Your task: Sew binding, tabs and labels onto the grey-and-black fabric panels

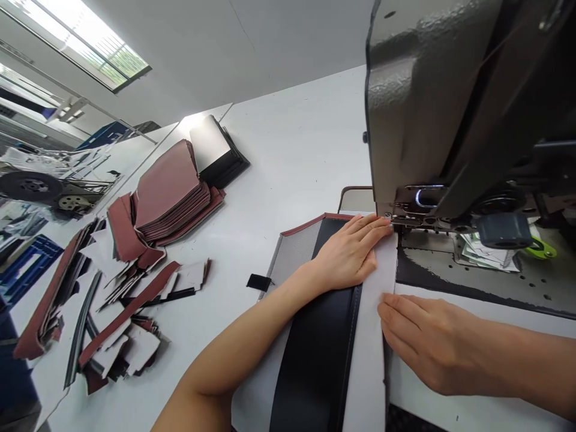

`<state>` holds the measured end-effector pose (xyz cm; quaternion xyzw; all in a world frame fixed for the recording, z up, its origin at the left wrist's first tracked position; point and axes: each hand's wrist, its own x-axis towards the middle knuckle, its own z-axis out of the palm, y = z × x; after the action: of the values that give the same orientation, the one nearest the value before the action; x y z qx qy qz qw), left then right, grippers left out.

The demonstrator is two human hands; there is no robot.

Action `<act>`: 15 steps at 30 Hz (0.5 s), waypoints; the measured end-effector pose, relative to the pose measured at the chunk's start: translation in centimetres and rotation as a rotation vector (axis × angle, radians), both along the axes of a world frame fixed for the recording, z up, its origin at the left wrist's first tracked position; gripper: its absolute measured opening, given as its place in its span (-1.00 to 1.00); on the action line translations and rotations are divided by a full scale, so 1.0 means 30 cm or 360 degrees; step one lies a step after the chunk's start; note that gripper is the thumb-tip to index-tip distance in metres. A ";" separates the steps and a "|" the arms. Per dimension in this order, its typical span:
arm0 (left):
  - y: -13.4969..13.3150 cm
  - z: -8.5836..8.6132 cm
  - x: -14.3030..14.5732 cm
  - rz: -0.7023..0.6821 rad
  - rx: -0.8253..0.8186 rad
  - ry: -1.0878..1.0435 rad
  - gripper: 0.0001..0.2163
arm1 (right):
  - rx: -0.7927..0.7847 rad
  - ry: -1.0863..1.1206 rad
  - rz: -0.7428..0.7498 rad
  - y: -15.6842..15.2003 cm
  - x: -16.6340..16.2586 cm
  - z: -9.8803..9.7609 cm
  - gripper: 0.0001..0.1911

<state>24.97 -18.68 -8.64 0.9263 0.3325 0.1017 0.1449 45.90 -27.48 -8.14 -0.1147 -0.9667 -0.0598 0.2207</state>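
A sewn panel (pixel 315 372) with a black strip, grey mesh, a maroon edge and a white strip lies under the head of a sewing machine (pixel 414 120). My left hand (pixel 351 249) rests flat on it, fingers stretched toward the needle area. Close to the machine's foot, the panel's far end is partly hidden by those fingers. My right hand (pixel 427 336) pinches the right edge of the white strip (pixel 373 336), nearer to me. A small black tab (pixel 258 282) sticks out from the panel's left side.
Stacked maroon pieces (pixel 168 186) and a black stack (pixel 216 150) stand on the white table (pixel 288 150). Loose strips and scraps (pixel 130 324) lie at the left. Beside the machine are a lime-green tool (pixel 542 248) and papers (pixel 488 252). A blue crate (pixel 29 267) sits far left.
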 end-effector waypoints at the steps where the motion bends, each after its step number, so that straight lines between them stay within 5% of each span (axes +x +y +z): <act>1: 0.001 0.001 0.000 -0.0009 0.0000 0.0003 -0.57 | 0.0010 0.0016 -0.0007 0.000 0.000 0.000 -0.74; 15: 0.011 0.013 0.010 -0.0017 0.0076 0.0033 -0.57 | 0.0042 0.0072 -0.0086 -0.012 0.004 -0.024 -0.74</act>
<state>25.27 -18.36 -8.23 0.9323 0.3264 0.0994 0.1197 46.02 -27.84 -8.86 -0.1391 -0.9572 -0.0757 0.2423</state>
